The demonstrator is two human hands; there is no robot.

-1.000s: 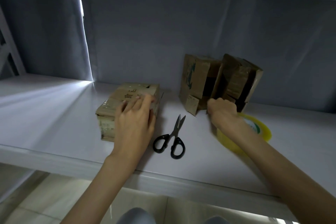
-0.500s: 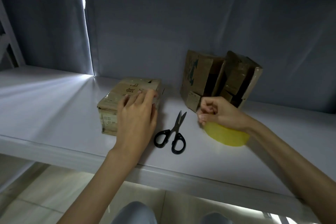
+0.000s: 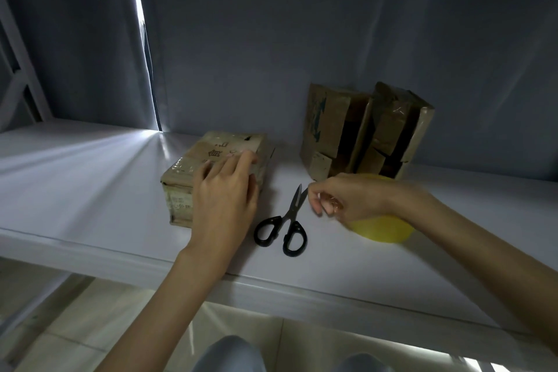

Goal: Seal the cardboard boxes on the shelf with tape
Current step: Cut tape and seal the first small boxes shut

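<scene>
Head view: the shelf (image 3: 90, 196) carries a flat box (image 3: 211, 157) left of centre, long axis running from the front edge toward the back wall, and two boxes (image 3: 362, 130) standing upright against that wall. Over the last second the right hand (image 3: 353, 201) has lifted the yellow tape (image 3: 383, 231) and swung it leftward, fingers curled and pinching near the roll's edge; probably hunting the loose end. Left hand (image 3: 225, 193) lies flat on the box, fingers straight, steadying it. Scissors (image 3: 285, 222) between them, tips pointing back.
</scene>
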